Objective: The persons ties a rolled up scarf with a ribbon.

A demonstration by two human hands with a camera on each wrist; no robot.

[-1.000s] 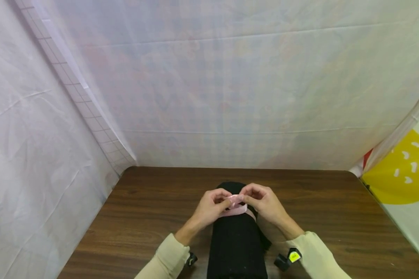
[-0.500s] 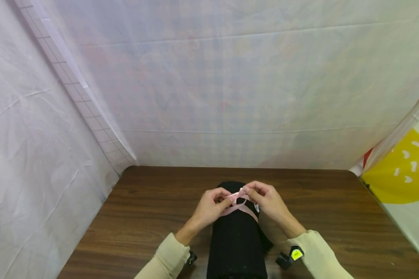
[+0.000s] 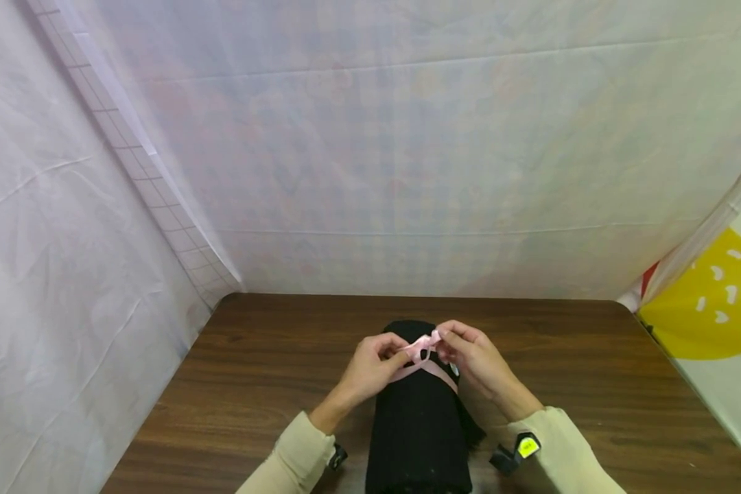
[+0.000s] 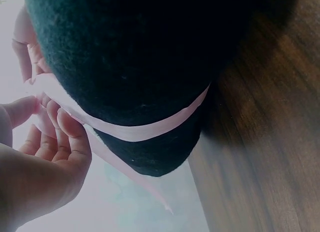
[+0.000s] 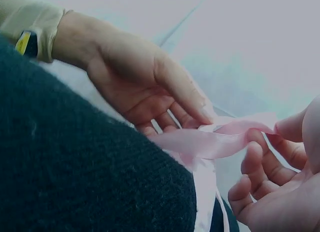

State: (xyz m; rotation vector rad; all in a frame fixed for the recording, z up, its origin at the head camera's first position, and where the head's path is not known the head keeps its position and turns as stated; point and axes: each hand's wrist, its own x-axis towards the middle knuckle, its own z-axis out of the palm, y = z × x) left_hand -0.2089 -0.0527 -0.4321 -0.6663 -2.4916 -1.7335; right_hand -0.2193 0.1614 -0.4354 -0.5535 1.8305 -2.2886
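A black rolled-up cloth, fuzzy and perhaps knitted, lies lengthwise on the table. Pink satin ribbon runs round the roll near its far end, and its strands cross on top. My left hand pinches the ribbon between thumb and fingers just above the roll. To its right, my right hand pinches another part of the ribbon, with a small loop between the hands. Twisted ribbon spans the gap between both hands in the right wrist view. One loose ribbon tail hangs beside the roll in the left wrist view.
The dark brown wooden table extends on both sides of the roll. A pale curtain hangs behind the far edge, with another white sheet at the left. A yellow printed shape shows at the right.
My right hand has shifted slightly right, drawing the ribbon out between the hands. A small loop now shows there, and the crossing on the roll is more visible. My left hand has barely moved.
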